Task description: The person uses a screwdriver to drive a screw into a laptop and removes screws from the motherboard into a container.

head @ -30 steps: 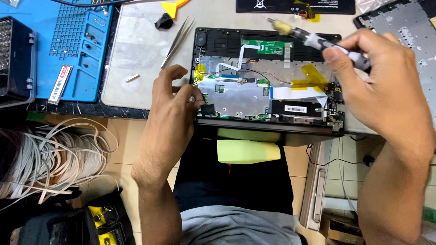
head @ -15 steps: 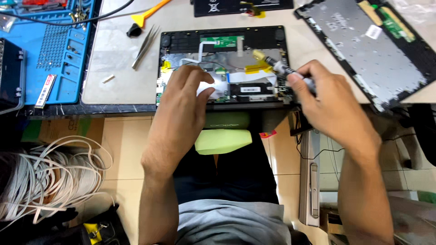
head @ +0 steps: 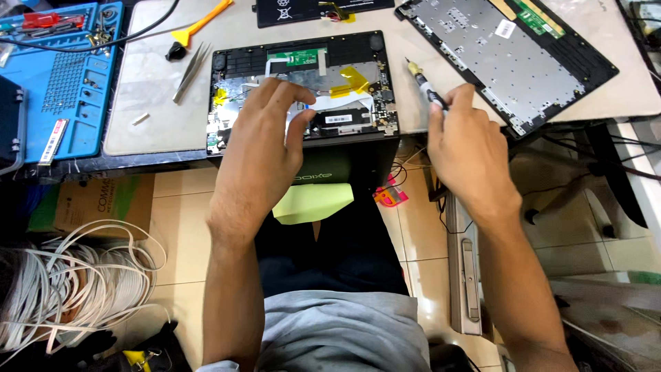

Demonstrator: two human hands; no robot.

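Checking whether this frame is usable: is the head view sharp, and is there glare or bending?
Head view: the opened laptop is fairly sharp; the right hand with the screwdriver looks slightly motion-blurred; even overhead light, soft shadows; mild sheen on the floor tiles; wide-angle bending at the table edge.

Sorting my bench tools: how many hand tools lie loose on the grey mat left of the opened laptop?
2: an orange-handled pry tool at the mat's top, and metal tweezers just below it, beside the opened laptop. Others may sit out of view.
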